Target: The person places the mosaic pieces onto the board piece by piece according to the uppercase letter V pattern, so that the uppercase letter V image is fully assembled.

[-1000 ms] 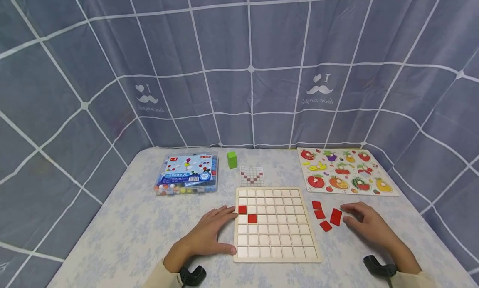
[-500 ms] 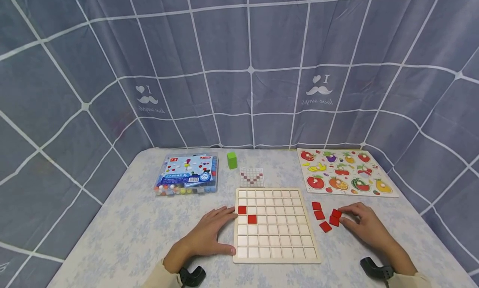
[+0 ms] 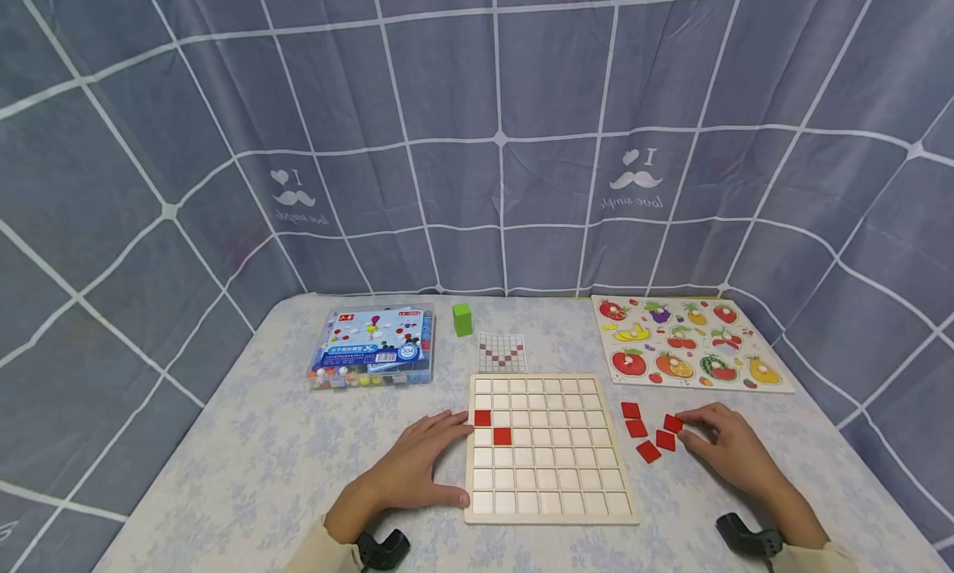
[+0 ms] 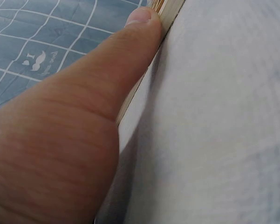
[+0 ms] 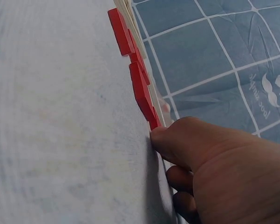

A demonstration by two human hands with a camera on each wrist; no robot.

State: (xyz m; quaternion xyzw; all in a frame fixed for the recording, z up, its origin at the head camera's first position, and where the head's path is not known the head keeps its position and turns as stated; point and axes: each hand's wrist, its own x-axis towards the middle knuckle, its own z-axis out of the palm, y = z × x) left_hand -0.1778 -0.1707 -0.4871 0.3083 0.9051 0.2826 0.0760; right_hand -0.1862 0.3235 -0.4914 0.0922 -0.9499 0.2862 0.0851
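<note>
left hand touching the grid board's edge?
Touching. The left wrist view shows the left hand with its thumb lying flat against the wooden side of the grid board, no gap. The head view agrees: the hand rests along the board's left edge.

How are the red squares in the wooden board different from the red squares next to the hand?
The red squares in the board number two and sit flat in its cells, lined up straight. The loose red squares number four, lie on the table beside the wooden board, and are turned at different angles. The right hand touches the loose ones; the left hand rests against the board's left edge. All look the same red and about the same size.
</note>
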